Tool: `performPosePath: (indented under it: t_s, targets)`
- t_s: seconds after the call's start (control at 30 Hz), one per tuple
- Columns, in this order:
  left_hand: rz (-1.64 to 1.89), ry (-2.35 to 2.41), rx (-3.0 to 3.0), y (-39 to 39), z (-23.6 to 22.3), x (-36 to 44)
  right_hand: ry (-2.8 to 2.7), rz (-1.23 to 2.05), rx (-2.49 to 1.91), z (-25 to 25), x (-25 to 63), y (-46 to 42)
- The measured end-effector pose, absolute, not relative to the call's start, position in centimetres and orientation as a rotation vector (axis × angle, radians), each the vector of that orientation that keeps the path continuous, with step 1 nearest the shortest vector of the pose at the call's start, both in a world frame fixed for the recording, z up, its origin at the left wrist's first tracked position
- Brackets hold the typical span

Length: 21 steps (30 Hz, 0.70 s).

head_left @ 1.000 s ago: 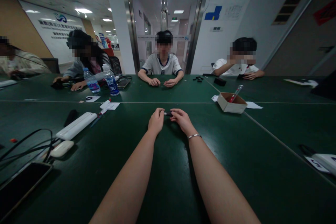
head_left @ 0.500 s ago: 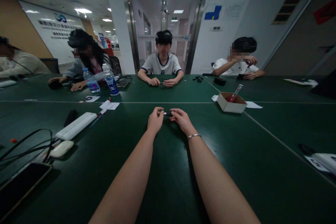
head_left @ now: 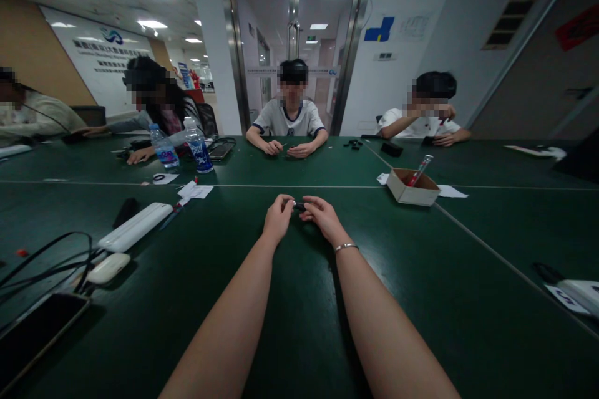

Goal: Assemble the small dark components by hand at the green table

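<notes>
My left hand [head_left: 277, 219] and my right hand [head_left: 322, 217] meet over the dark green table [head_left: 299, 299], both forearms stretched out ahead of me. Between their fingertips they pinch a small dark object with a pale end [head_left: 296, 206]. Both hands have their fingers curled in a pinch on it. A thin silver bracelet [head_left: 345, 247] circles my right wrist. What the small object is I cannot make out.
A small cardboard box [head_left: 412, 187] with a red-tipped tube stands to the right. To the left lie a white power strip [head_left: 135, 225], a white mouse-shaped device [head_left: 107, 268], black cables and a phone [head_left: 37, 331]. Two water bottles [head_left: 199, 146] stand beyond. Several people sit across the table.
My hands have drawn slightly closer together on the small object. The view has tipped down a little. A person at far left has stretched an arm out sideways.
</notes>
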<state>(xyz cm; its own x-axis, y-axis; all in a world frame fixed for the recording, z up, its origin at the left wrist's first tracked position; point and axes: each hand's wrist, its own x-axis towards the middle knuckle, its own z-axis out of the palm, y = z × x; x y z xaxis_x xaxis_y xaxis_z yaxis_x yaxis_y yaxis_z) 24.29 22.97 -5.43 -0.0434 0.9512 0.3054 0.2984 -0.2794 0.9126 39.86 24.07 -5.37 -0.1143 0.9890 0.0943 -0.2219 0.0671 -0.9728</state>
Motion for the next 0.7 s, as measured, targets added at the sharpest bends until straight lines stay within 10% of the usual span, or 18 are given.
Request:
performPosePath:
  t_s: [0.33, 0.7]
  targets:
    - [1.218, 1.444, 1.786, 23.5, -6.0, 24.4, -1.464, 1.005, -1.2, -6.0, 38.4, 23.9]
    - [1.02, 1.445, 1.677, 20.0, -4.4, 24.5, -1.338, 1.516, -0.998, -3.7, 38.3, 20.5]
